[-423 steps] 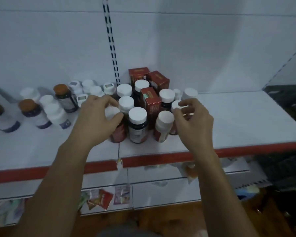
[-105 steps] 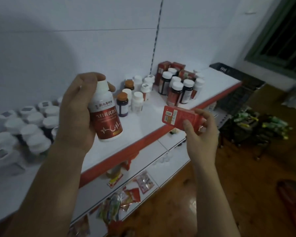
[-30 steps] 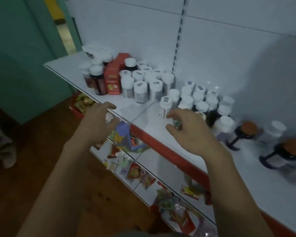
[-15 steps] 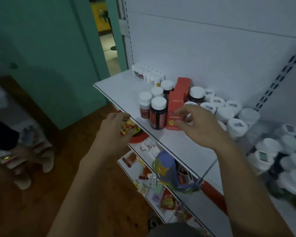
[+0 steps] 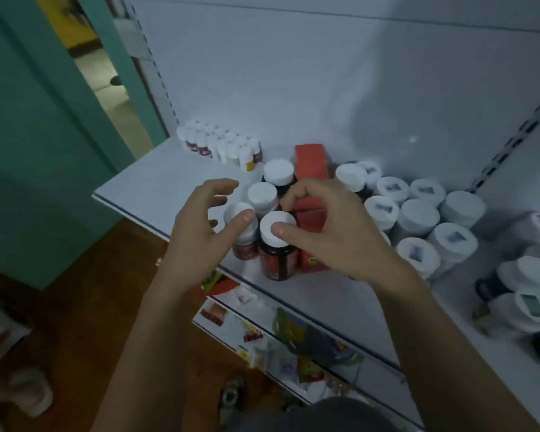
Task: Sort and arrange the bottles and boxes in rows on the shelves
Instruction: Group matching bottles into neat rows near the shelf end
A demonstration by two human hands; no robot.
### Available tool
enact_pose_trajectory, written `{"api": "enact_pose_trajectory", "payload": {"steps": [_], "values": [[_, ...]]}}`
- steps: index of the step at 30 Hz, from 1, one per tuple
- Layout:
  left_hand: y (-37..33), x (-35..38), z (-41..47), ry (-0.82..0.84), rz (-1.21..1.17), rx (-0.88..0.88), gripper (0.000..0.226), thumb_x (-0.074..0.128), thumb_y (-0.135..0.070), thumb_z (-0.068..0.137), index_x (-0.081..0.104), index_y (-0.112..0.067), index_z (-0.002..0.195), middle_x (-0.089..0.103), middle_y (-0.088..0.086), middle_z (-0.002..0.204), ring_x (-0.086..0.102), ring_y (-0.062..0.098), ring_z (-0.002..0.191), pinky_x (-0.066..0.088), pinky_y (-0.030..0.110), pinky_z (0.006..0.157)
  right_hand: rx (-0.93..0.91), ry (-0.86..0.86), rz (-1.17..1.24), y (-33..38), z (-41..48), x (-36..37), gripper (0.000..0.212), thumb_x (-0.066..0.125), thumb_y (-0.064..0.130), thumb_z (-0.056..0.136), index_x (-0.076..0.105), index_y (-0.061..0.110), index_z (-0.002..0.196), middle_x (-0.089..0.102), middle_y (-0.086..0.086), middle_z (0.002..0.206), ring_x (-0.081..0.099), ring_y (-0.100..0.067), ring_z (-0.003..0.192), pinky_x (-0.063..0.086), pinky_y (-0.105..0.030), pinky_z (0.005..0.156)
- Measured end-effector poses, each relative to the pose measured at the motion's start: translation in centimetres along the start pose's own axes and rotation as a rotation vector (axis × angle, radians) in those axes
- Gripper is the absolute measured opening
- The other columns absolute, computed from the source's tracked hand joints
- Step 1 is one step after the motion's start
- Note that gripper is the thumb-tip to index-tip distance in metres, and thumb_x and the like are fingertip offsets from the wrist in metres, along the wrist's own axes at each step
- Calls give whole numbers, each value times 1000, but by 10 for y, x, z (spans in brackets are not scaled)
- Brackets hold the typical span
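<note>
On the white shelf (image 5: pixel 156 185) stands a cluster of white-capped bottles beside a red box (image 5: pixel 312 263). My right hand (image 5: pixel 334 235) curls over the top of this red box, its thumb lying on the cap of a dark red bottle (image 5: pixel 276 260) at the front. My left hand (image 5: pixel 203 226) hovers with spread fingers, and its thumb touches the cap of a smaller red bottle (image 5: pixel 242 249). Two more white-capped bottles (image 5: pixel 262 194) stand just behind, and a second red box (image 5: pixel 311 160) stands at the back.
A tight block of small white bottles (image 5: pixel 219 145) fills the back left corner. Several wide white-capped jars (image 5: pixel 418 216) crowd the shelf to the right. The lower shelf (image 5: pixel 231 325) holds loose packets. A teal wall (image 5: pixel 28 135) stands left of the shelf end.
My left hand has risen from below the shelf edge onto the small bottle's cap. My right hand has settled lower over the red box, its thumb now on the front bottle's cap.
</note>
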State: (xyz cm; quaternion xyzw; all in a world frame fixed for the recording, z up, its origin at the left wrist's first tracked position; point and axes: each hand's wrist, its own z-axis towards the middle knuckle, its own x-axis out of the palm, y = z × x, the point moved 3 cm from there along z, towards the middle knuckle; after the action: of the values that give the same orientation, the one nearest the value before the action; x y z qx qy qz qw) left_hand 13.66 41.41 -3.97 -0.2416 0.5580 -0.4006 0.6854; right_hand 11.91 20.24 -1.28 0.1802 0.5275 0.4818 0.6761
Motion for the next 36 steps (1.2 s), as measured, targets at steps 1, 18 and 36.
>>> {"api": "enact_pose_trajectory", "payload": {"steps": [1, 18, 36], "values": [[4, 0, 6, 41, 41, 44, 42, 68, -47, 92, 56, -31, 130, 58, -15, 129, 57, 4, 117, 54, 38, 92, 5, 2, -26, -3, -1, 0, 25, 84, 31, 78, 65, 21, 90, 67, 13, 95, 60, -10, 96, 45, -25, 86], [77, -41, 76, 418, 93, 307, 22, 63, -25, 98, 65, -27, 120, 65, -14, 113, 58, -2, 102, 44, 17, 76, 321, -73, -362, 0, 6, 18, 46, 84, 54, 64, 55, 32, 92, 60, 18, 100, 55, -2, 98, 39, -14, 76], [-99, 36, 31, 278, -407, 528, 29, 33, -31, 110, 61, -23, 110, 64, -16, 98, 61, 6, 89, 50, 29, 76, 390, -1405, 544, 37, -197, -71, 11, 57, 31, 102, 55, 23, 110, 65, 2, 100, 65, -17, 87, 55, -40, 79]]}}
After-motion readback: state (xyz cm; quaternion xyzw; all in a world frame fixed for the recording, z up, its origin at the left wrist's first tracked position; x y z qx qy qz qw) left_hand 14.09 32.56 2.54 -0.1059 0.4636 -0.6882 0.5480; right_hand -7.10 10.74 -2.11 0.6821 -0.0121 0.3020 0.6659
